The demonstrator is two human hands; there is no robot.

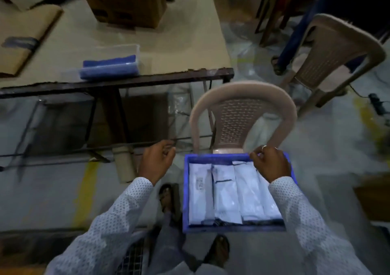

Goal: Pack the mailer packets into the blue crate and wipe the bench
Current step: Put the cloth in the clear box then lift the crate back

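Note:
The blue crate sits on the seat of a beige plastic chair in front of me. Several white mailer packets lie side by side in it, filling it. My right hand hovers over the crate's far right corner with its fingers curled by the rim and the packets' top ends; whether it grips anything is unclear. My left hand hangs left of the crate, fingers loosely curled and holding nothing. The bench stands at the upper left.
On the bench are a cardboard box, flat cardboard and a clear tub with a blue cloth. A second chair and a person's leg are at the right. My feet are below the crate.

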